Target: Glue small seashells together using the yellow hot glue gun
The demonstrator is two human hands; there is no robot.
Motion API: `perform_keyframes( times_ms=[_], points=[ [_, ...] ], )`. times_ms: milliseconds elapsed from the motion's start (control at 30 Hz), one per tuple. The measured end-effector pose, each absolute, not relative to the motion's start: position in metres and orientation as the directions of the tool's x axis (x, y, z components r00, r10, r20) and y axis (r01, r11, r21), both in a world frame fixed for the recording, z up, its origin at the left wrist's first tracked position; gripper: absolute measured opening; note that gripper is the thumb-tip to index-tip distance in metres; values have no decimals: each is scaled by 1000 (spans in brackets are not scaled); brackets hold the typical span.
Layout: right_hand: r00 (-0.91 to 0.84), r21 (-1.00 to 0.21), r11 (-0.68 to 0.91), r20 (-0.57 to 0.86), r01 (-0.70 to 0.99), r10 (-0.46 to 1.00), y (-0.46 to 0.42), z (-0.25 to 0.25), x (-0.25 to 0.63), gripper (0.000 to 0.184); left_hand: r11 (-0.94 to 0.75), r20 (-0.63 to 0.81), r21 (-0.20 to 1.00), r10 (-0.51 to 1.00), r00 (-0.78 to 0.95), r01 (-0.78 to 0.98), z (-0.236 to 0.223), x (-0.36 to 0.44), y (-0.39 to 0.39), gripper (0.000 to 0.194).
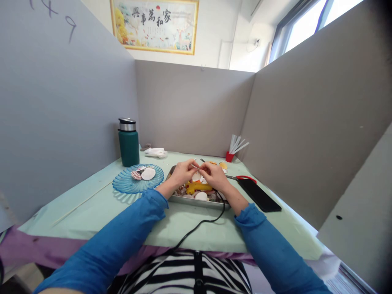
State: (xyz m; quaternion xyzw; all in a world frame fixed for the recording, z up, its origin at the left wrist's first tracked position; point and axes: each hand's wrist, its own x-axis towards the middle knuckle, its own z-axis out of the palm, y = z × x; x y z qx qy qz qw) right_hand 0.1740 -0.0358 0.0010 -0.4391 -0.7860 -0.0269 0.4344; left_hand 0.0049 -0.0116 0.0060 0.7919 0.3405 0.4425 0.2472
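My left hand (183, 172) and my right hand (213, 174) meet over the metal tray (196, 200), fingertips pinched together. Whatever small thing lies between them is too small to name. Beneath the hands, a yellow hot glue gun (196, 187) rests in the tray among shells and pebbles. A white disc (201, 196) lies at the tray's near side, and another pale round piece (196, 177) shows just below the fingers. A black cord (200, 223) runs from the tray toward my lap. My wrists hide parts of the tray.
Left stands a blue glass plate (122, 182) holding shells and a white disc (148, 174), with a green bottle (129, 145) behind. At right are a black phone (259, 194), red-handled scissors (246, 179) and a red cup (229, 157) of glue sticks (236, 144). Grey partitions (196, 106) enclose the table.
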Motion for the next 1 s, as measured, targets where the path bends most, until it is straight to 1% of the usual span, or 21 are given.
perform_keyframes(
  times_ms=[167,333,567,733,867,1000],
  points=[
    [-231,-342,607,704,717,671,-35,1,174,13,-652,531,691,751,392,312,6,4,-12,20],
    [-232,-345,607,702,716,673,-36,1,174,14,-634,517,706,766,382,315,9,4,-15,28],
    [-228,-336,622,724,707,651,-35,0,174,16,-557,454,746,826,334,364,8,5,-12,30],
    [-221,-332,625,735,707,641,-34,1,174,16,-544,428,761,831,356,353,5,4,-7,32],
    [-226,-329,633,739,701,635,-35,1,174,16,-550,424,768,821,382,329,6,4,-7,34],
    [-234,-334,639,734,693,638,-36,2,173,15,-545,434,769,828,354,333,8,4,-8,35]
  ],
)
